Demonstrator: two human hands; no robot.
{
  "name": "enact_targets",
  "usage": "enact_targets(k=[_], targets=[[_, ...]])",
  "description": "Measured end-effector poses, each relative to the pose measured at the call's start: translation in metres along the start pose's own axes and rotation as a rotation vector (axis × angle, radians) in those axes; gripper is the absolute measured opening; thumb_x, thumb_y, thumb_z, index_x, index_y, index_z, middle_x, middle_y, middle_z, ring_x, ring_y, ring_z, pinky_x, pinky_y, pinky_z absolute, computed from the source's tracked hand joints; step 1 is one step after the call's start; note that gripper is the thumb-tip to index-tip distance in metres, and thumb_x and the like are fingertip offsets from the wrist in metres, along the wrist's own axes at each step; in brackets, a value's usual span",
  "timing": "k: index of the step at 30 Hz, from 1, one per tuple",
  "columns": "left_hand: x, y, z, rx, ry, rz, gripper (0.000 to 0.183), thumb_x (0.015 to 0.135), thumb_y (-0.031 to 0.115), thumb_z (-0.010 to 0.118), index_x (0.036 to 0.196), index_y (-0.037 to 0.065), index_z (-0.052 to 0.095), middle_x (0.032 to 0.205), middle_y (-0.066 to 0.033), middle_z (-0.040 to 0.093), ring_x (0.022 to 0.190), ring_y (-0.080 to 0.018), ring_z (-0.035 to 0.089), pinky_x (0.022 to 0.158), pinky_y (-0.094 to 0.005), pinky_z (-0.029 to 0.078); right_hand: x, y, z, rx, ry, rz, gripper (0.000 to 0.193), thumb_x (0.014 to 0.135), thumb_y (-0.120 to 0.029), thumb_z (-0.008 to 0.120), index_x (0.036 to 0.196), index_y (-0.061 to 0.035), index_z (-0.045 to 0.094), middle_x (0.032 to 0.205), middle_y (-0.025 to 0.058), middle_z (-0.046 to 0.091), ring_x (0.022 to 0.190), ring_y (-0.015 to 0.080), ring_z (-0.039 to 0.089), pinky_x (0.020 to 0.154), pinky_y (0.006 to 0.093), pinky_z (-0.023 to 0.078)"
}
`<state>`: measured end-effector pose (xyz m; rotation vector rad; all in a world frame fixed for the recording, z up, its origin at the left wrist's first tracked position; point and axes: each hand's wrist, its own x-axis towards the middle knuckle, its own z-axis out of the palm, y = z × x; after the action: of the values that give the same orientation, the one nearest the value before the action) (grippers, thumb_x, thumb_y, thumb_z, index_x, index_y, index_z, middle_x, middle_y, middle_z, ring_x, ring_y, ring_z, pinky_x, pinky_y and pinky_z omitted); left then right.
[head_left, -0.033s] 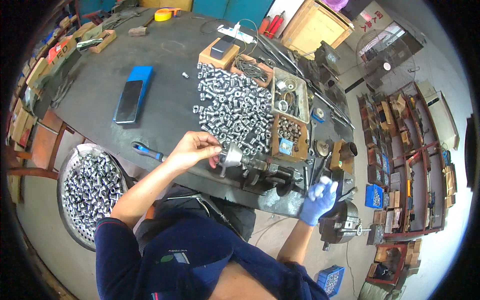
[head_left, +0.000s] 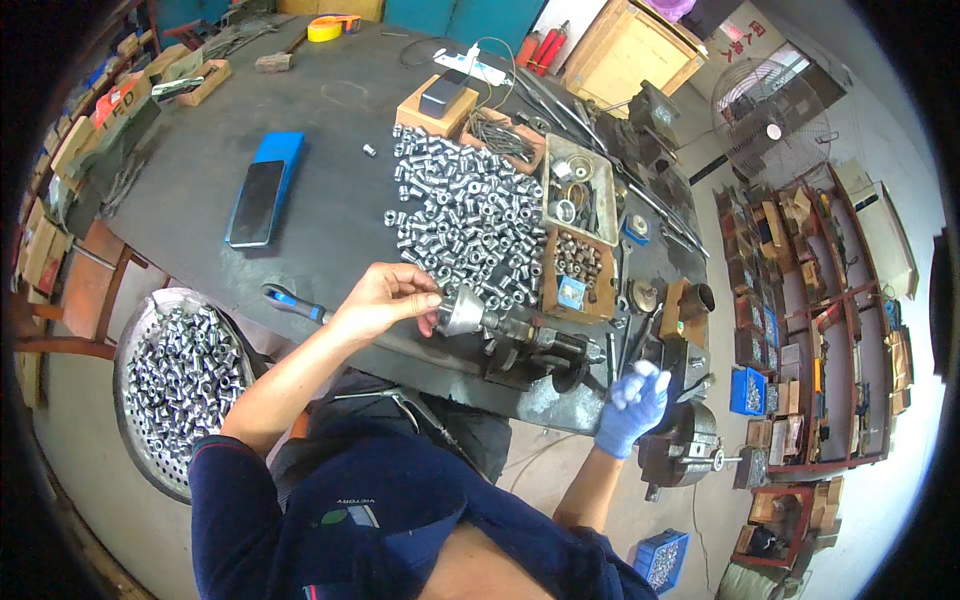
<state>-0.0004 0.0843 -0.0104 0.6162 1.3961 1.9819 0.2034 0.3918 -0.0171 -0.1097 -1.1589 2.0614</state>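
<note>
My bare left hand (head_left: 392, 300) is closed in a pinch at the wide end of a cone-shaped metal chuck (head_left: 460, 312). Whatever lies between its fingertips is hidden. The chuck sits on a dark metal spindle fixture (head_left: 545, 345) at the bench's near edge. To the right of this fixture, my right hand (head_left: 634, 402) wears a pale blue glove with white fingertips. Its fingers are curled, and I cannot make out what they hold, if anything. Just behind the chuck spreads a heap of shiny metal fittings (head_left: 465, 210).
A perforated metal bowl (head_left: 125, 400) of fittings stands at the left. A phone (head_left: 257, 205) lies on a blue box, and a blue-and-black-handled tool (head_left: 290, 300) near the bench edge. Beyond the heap are a parts tray (head_left: 600, 225) and a cardboard box (head_left: 550, 300). A vise (head_left: 680, 450) stands right.
My gloved right hand has shifted slightly left and down. My left hand stays at the chuck.
</note>
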Motion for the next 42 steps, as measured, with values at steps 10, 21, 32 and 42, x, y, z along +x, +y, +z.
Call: enact_targets(k=[10,21,32,42], targets=[[-0.007,0.004,-0.013,0.06,0.064,0.023,0.019,0.08,0.007,0.062,0.091,-0.007,0.057,0.075,-0.012,0.061,0.062,-0.0179,0.061,0.058,-0.0262,0.049,0.023,0.071,-0.017,-0.198,0.481,0.334,0.017,0.084,-0.024,0.056,0.083,-0.0069,0.059,0.069,0.0024,0.06,0.048,0.0055,0.048,0.041,0.0182,0.038],[-0.188,0.034,-0.128,0.635,0.684,-0.075,0.013,0.075,0.002,0.058,0.082,-0.008,0.056,0.067,-0.0093,0.058,0.058,-0.0139,0.056,0.056,-0.0252,0.045,0.05,0.01,0.027,-0.105,0.101,-0.07,0.03,0.09,-0.024,0.048,0.082,0.0037,0.057,0.048,-0.0004,0.042,0.036,0.0041,0.032,0.031,0.0172,0.026],[-0.106,0.018,-0.079,1.332,0.556,0.069,0.019,0.071,0.015,0.064,0.084,0.001,0.062,0.075,-0.018,0.061,0.075,-0.0331,0.06,0.065,-0.038,0.047,-0.024,0.04,-0.038,-0.073,0.268,0.297,0.033,0.085,-0.03,0.056,0.081,0.0021,0.058,0.049,0.0028,0.05,0.035,0.0071,0.04,0.029,0.0185,0.028],[0.023,-0.064,-0.046,1.241,0.269,0.07,0.017,0.069,0.019,0.067,0.08,0.007,0.063,0.071,-0.0122,0.062,0.07,-0.0306,0.06,0.061,-0.0387,0.047,-0.009,0.062,-0.031,-0.103,0.341,0.254,0.025,0.086,-0.028,0.056,0.079,-0.0031,0.056,0.049,-0.0014,0.045,0.036,0.0049,0.038,0.03,0.0169,0.026]])
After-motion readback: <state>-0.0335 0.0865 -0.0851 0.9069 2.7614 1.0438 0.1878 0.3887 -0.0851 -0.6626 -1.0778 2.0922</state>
